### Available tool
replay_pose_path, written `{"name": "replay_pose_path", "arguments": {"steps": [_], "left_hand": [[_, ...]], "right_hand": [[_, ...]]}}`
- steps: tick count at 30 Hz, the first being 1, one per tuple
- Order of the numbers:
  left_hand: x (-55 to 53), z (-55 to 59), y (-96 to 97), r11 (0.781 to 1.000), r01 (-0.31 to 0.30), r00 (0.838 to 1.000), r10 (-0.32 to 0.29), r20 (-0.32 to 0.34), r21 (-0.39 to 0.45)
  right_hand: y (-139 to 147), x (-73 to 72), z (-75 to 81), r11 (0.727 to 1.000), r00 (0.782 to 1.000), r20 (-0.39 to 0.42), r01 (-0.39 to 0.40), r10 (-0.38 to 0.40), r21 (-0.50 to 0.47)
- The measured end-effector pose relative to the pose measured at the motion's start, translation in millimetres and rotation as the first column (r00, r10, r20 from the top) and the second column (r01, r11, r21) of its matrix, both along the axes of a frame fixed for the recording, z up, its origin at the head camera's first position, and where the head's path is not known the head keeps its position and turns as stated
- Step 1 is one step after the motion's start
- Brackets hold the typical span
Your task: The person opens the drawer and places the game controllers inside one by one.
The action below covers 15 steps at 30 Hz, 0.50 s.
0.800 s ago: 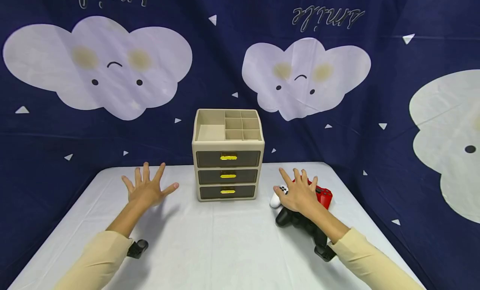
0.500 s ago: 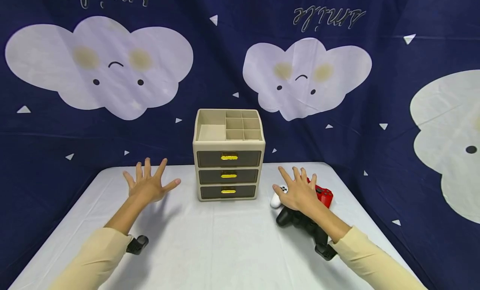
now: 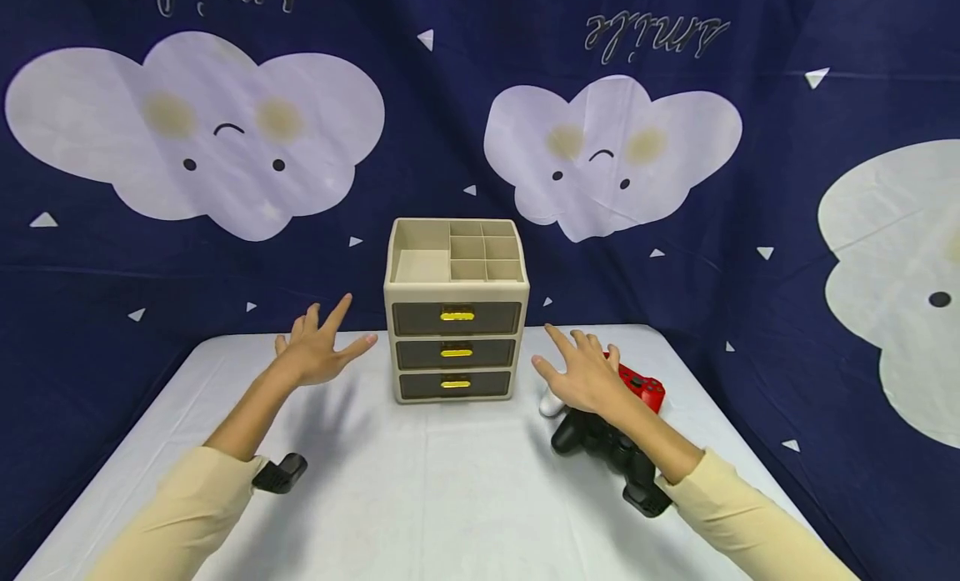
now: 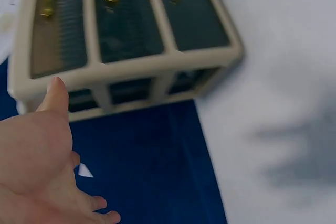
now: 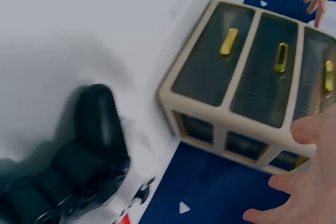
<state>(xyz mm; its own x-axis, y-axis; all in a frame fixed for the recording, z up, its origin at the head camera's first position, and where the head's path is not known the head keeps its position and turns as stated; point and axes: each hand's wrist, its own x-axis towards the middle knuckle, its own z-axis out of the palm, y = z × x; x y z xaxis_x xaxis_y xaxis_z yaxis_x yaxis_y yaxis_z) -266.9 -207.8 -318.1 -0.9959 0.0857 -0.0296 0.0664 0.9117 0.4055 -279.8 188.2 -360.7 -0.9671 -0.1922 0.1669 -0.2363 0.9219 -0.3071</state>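
My left hand (image 3: 313, 354) is raised above the table's left half, thumb stretched toward a beige desktop drawer organizer (image 3: 456, 293) with three dark drawers and gold handles. It holds nothing. In the left wrist view its thumb overlaps the organizer's top edge. My right hand (image 3: 585, 377) hovers with spread fingers over three game controllers, its palm empty. Of these, the black controller (image 3: 588, 433) lies nearest me, the white controller (image 3: 551, 404) is mostly hidden beneath the hand, and the red controller (image 3: 649, 390) sits behind to the right. All drawers are closed.
A white cloth covers the table (image 3: 427, 489). Behind it hangs a navy curtain (image 3: 442, 131) printed with clouds. Divided compartments (image 3: 485, 252) top the organizer. Small black devices, one a wrist camera (image 3: 280, 473), are strapped at both cuffs.
My left hand has moved up and right toward the organizer, turning sideways. My right hand has shifted slightly left and up, uncovering more of the black controller. The organizer and controllers stay put.
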Motion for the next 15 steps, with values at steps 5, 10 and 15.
{"name": "replay_pose_path", "arguments": {"steps": [5,10,15], "left_hand": [[-4.0,20.4,9.2,0.995,0.071,0.996,-0.067,-0.054,0.072],[-9.7,44.0,17.1,0.973,0.129,0.991,-0.118,-0.068,0.189],[-17.2,61.4,29.0,0.944,0.162,0.987,-0.152,-0.060,0.288]], "right_hand": [[-11,4.2,10.8,0.996,0.999,-0.006,-0.038,0.038,-0.075],[-22,6.4,25.8,0.985,0.997,0.018,-0.070,0.074,-0.155],[-27,5.8,37.8,0.966,0.995,0.068,-0.055,0.075,-0.252]]}}
